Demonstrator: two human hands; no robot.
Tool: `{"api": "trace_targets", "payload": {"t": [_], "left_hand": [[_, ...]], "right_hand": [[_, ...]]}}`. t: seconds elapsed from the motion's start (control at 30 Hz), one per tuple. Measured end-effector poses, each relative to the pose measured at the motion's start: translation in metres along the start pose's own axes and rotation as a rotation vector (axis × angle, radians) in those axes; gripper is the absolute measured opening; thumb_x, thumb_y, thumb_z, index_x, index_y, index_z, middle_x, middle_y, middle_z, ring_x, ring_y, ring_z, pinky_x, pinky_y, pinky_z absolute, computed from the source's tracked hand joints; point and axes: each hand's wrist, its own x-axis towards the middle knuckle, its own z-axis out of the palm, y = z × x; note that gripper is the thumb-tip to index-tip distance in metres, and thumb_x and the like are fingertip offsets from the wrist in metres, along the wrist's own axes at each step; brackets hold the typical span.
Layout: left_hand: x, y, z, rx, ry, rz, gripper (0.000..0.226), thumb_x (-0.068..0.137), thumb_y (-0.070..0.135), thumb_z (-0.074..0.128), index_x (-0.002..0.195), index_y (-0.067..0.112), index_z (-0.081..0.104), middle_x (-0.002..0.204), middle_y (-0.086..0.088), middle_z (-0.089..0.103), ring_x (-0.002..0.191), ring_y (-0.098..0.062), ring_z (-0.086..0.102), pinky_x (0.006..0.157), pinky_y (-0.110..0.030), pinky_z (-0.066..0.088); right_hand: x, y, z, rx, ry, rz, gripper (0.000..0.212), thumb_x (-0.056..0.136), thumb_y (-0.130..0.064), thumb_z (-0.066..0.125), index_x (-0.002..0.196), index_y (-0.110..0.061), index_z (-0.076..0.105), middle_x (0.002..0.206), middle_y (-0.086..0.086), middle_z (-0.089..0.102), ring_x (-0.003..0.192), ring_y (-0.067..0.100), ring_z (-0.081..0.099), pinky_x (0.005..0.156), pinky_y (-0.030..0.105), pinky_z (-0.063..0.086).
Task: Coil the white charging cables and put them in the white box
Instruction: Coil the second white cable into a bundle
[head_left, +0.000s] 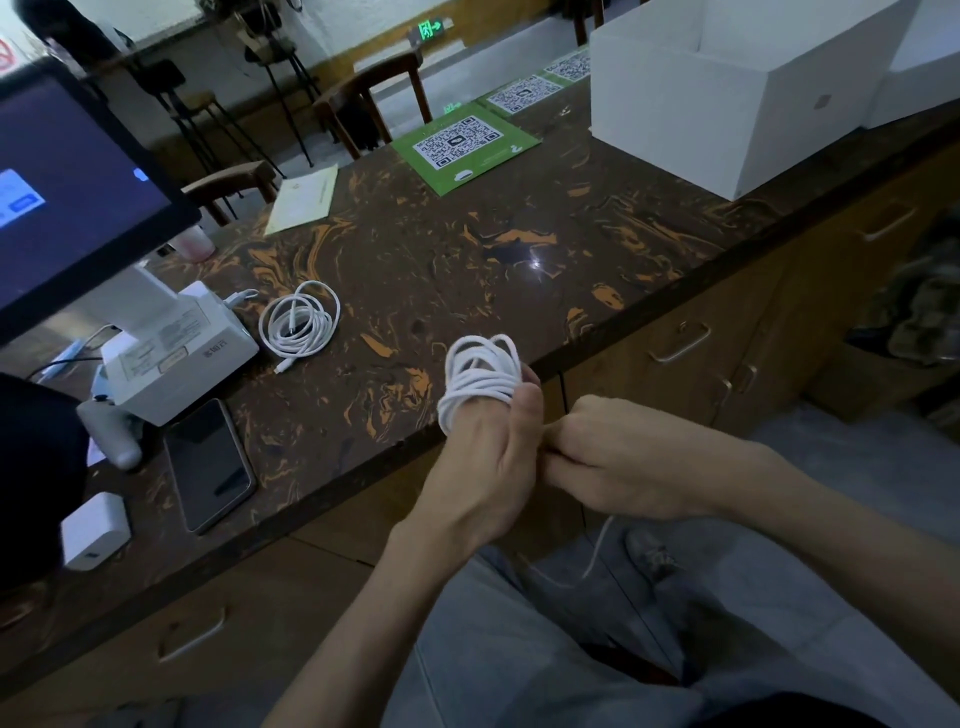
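A white charging cable (480, 376) is wound in several loops around the fingers of my left hand (480, 467), which holds it just off the counter's front edge. My right hand (618, 467) is curled beside it and pinches the cable's loose tail, which hangs down towards my lap. A second white cable (300, 325) lies coiled on the dark marbled counter (467, 270), left of my hands. The open white box (727, 104) stands at the counter's far right.
A monitor (67, 197) and a white printer (176, 348) stand at the left, with a phone (210, 465) and a white charger block (93, 530) near the front edge. Green QR-code sheets (465, 148) and a paper (304, 200) lie further back. Wooden drawers run under the counter.
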Motion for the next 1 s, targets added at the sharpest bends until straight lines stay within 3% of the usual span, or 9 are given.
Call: {"api": "trace_targets", "payload": {"t": [0.07, 0.17, 0.3, 0.4, 0.5, 0.63, 0.77, 0.87, 1.0], "left_hand": [[-0.003, 0.001, -0.001, 0.118, -0.155, 0.043, 0.068, 0.099, 0.065, 0.009, 0.083, 0.018, 0.056, 0.072, -0.001, 0.057, 0.065, -0.015, 0.052, 0.064, -0.03, 0.044], [-0.001, 0.007, -0.005, 0.2, -0.249, 0.004, 0.082, 0.096, 0.065, 0.005, 0.071, 0.004, 0.053, 0.065, -0.013, 0.054, 0.062, -0.023, 0.05, 0.07, -0.048, 0.042], [-0.004, 0.012, -0.011, 0.136, -0.353, -0.038, 0.073, 0.095, 0.065, 0.013, 0.057, 0.01, 0.043, 0.054, 0.001, 0.043, 0.05, -0.011, 0.041, 0.057, -0.023, 0.04], [-0.008, 0.011, -0.018, -0.136, -0.534, -0.168, 0.068, 0.099, 0.058, 0.027, 0.055, 0.011, 0.049, 0.046, 0.007, 0.04, 0.041, -0.008, 0.035, 0.047, -0.022, 0.03], [-0.006, 0.012, -0.015, -0.437, -0.556, -0.318, 0.054, 0.108, 0.029, 0.034, 0.058, 0.011, 0.042, 0.034, 0.006, 0.036, 0.028, -0.012, 0.03, 0.035, -0.023, 0.027], [-0.013, 0.018, -0.016, -1.23, -0.73, -0.139, 0.044, 0.096, 0.029, 0.062, 0.058, 0.019, 0.042, 0.043, 0.002, 0.028, 0.031, -0.01, 0.018, 0.033, -0.026, 0.014], [-0.015, 0.016, -0.019, -1.34, -0.547, -0.273, 0.045, 0.077, 0.037, 0.079, 0.047, 0.021, 0.049, 0.04, 0.011, 0.038, 0.028, -0.006, 0.034, 0.033, -0.018, 0.031], [-0.006, 0.009, -0.017, -1.548, -0.341, -0.252, 0.045, 0.091, 0.02, 0.066, 0.051, 0.018, 0.045, 0.037, 0.005, 0.037, 0.025, -0.009, 0.041, 0.032, -0.016, 0.031], [0.0, -0.007, -0.011, -1.294, -0.136, -0.464, 0.054, 0.094, 0.034, 0.061, 0.046, 0.016, 0.044, 0.035, 0.002, 0.041, 0.023, -0.008, 0.039, 0.029, -0.015, 0.032]], "right_hand": [[-0.002, -0.001, -0.008, -0.042, 0.077, -0.008, 0.039, 0.095, -0.036, 0.042, 0.057, -0.026, 0.047, 0.049, -0.005, 0.049, 0.047, 0.012, 0.052, 0.046, 0.021, 0.035], [-0.003, -0.003, -0.018, -0.039, 0.215, -0.058, 0.04, 0.082, -0.043, 0.035, 0.048, -0.022, 0.042, 0.045, -0.005, 0.044, 0.045, 0.016, 0.048, 0.045, 0.029, 0.036], [-0.001, 0.001, -0.033, 0.098, 0.312, -0.178, 0.034, 0.08, -0.03, 0.041, 0.056, -0.016, 0.062, 0.046, -0.006, 0.051, 0.042, 0.017, 0.047, 0.04, 0.028, 0.035], [0.001, 0.009, -0.044, 0.196, 0.39, -0.199, 0.028, 0.079, -0.023, 0.046, 0.057, -0.013, 0.062, 0.047, -0.001, 0.05, 0.044, 0.016, 0.045, 0.043, 0.03, 0.035], [0.005, 0.016, -0.041, 0.291, 0.389, -0.174, 0.023, 0.081, -0.019, 0.052, 0.064, -0.01, 0.064, 0.053, 0.01, 0.053, 0.049, 0.024, 0.047, 0.049, 0.041, 0.038], [0.013, 0.018, -0.017, 0.444, 0.26, -0.114, 0.021, 0.094, -0.019, 0.049, 0.077, -0.023, 0.061, 0.066, 0.0, 0.055, 0.058, 0.019, 0.047, 0.055, 0.037, 0.039], [0.013, 0.007, 0.019, 0.739, 0.082, -0.131, 0.026, 0.098, -0.008, 0.048, 0.096, -0.026, 0.067, 0.09, -0.011, 0.069, 0.086, 0.01, 0.063, 0.08, 0.033, 0.053], [0.008, 0.004, 0.033, 0.477, 0.049, 0.018, 0.034, 0.096, -0.011, 0.045, 0.08, -0.034, 0.063, 0.076, -0.013, 0.067, 0.073, 0.008, 0.061, 0.072, 0.04, 0.055], [0.001, -0.005, 0.038, 0.118, -0.147, 0.095, 0.022, 0.106, -0.023, 0.039, 0.094, -0.023, 0.058, 0.075, -0.006, 0.061, 0.065, 0.013, 0.06, 0.063, 0.035, 0.053]]}}
